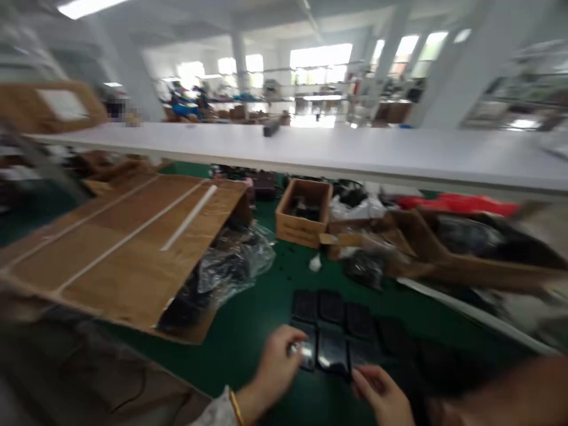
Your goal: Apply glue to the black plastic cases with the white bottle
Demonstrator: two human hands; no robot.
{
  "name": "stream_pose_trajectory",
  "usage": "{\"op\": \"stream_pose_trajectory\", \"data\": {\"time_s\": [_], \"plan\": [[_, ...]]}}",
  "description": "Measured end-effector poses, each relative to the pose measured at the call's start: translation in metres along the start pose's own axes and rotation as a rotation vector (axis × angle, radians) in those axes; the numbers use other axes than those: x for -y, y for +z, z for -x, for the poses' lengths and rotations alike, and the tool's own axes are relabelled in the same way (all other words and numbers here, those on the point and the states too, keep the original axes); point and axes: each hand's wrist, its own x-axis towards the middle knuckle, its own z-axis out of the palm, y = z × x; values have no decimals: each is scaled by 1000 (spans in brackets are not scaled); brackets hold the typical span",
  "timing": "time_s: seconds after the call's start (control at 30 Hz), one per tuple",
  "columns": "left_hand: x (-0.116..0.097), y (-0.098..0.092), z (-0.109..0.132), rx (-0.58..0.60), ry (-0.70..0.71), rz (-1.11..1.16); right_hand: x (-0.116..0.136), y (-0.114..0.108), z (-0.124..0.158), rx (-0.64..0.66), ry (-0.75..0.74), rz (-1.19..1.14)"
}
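Note:
Flat black rectangular cases lie in rows on the green tabletop, several of them glossy on top. My left hand [277, 362] is curled at the left end of the near row, fingers closed on the edge of a glossy black case [307, 349]. Beside it lies another shiny black case [332, 353]. My right hand [382, 393] is at the near edge of the row with thumb and forefinger pinched together; what is between them cannot be made out. Farther back sit matte black cases [305, 305]. Toward the right the cases blur into dark shapes.
A large cardboard box [119, 236] with plastic-wrapped contents [235, 254] stands left. Behind are a small open carton [298, 229] and, right, a long open box [497, 269]. A white shelf [310, 145] crosses above. A blurred skin-coloured shape [519, 390], owner unclear, intrudes lower right.

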Motion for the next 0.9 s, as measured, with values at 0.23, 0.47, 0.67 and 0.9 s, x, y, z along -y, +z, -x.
{"op": "stream_pose_trajectory", "data": {"time_s": [0.23,0.47,0.67,0.9], "plan": [[73,51,-66,366,182,-157,-36,21,34,-141,112,-273],[94,96,-114,553,448,-334,-28,67,-33,-52,-19,-250],[111,93,-115,518,435,-306,-37,87,-65,-82,-250,150],[119,97,-108,434,374,-221,-41,113,-76,-40,-542,711]]}}
